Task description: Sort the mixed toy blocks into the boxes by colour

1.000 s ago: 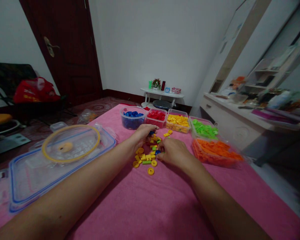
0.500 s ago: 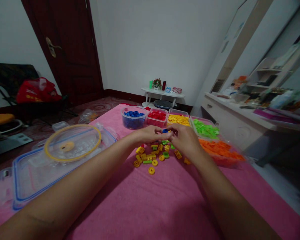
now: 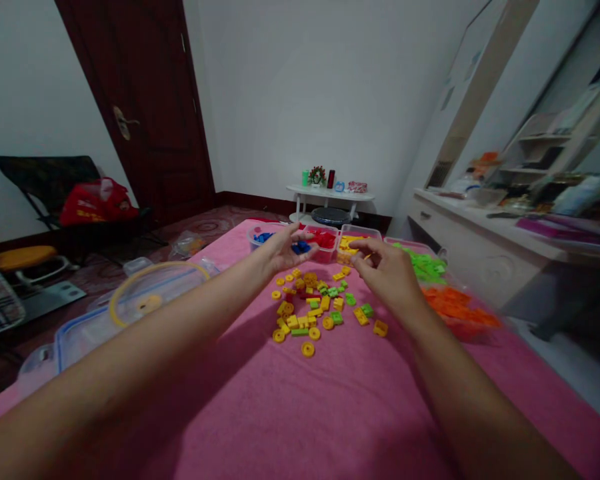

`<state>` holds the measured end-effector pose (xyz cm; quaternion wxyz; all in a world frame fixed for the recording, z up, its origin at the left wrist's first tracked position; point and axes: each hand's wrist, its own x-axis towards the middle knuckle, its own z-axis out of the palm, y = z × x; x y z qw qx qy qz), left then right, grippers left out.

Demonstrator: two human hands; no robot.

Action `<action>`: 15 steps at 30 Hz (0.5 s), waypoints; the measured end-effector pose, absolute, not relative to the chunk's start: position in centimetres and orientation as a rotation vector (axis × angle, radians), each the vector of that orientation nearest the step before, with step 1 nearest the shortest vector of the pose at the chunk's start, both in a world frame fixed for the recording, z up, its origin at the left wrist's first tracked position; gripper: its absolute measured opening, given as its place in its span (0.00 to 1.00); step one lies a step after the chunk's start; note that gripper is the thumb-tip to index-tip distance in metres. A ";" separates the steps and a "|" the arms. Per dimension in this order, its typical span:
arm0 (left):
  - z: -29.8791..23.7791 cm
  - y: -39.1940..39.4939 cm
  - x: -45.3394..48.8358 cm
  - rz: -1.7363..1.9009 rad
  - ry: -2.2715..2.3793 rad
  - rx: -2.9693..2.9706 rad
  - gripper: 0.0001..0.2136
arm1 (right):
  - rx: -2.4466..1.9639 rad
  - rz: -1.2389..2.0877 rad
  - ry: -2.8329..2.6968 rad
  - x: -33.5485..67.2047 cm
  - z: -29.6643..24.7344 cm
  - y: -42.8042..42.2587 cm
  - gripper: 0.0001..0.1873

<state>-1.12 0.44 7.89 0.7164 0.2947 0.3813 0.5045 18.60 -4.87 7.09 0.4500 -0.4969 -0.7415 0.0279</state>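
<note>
My left hand (image 3: pixel 284 252) reaches over the near side of the round clear tub (image 3: pixel 254 245) of blue bricks, its fingers spread apart. Some blue bricks (image 3: pixel 301 247) show between its thumb and fingers; I cannot tell whether they touch the hand or lie behind it. My right hand (image 3: pixel 387 270) hovers near the clear box (image 3: pixel 365 231) of yellow bricks, fingers loosely bent and apart, with nothing seen in them. Below both hands, a loose spread of yellow and green toy bricks (image 3: pixel 325 303) lies on the pink cloth (image 3: pixel 300 407), with yellow wheels (image 3: pixel 308 349) among them.
Red bricks (image 3: pixel 325 239), green pieces (image 3: pixel 425 265) and orange pieces (image 3: pixel 460 305) fill containers along the back and right. A large clear lid with a blue rim (image 3: pixel 73 333) and a round yellow-rimmed lid (image 3: pixel 117 293) lie at left. A white desk (image 3: pixel 470 233) stands right.
My hands, together over the bricks with a blue piece between them, have come apart. The left has moved left towards the blue tub, the right a little right. The view has tilted slightly.
</note>
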 end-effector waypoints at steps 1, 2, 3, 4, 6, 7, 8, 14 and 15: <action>8.7 1.5 -1.7 1.217 0.889 0.673 0.18 | -1.230 0.061 -1.841 18.6 7.0 -4.8 0.15; 9.4 2.6 -2.4 1.279 0.948 0.710 0.18 | -1.233 0.053 -1.848 18.6 6.8 -4.7 0.15; 9.9 3.7 -3.1 1.332 1.008 0.772 0.19 | -1.236 0.045 -1.853 18.6 6.7 -4.6 0.15; 10.3 4.7 -3.8 1.377 1.089 0.835 0.21 | -1.240 0.041 -1.857 18.7 6.6 -4.5 0.15; 10.5 6.3 -5.1 1.430 1.264 0.936 0.23 | -1.252 0.032 -1.859 18.8 6.4 -4.3 0.14; 10.4 6.8 -5.6 1.460 1.330 1.006 0.23 | -1.257 0.029 -1.863 18.9 6.2 -4.2 0.14; 10.1 7.1 -5.9 1.495 1.386 1.083 0.22 | -1.263 0.031 -1.873 18.9 6.1 -4.1 0.14; 6.3 4.9 -3.0 1.473 1.288 1.721 0.16 | -1.384 0.174 -2.124 18.6 5.0 -4.1 0.11; 5.4 4.2 -2.0 1.383 1.259 1.810 0.15 | -1.416 0.209 -2.179 18.5 4.8 -4.2 0.11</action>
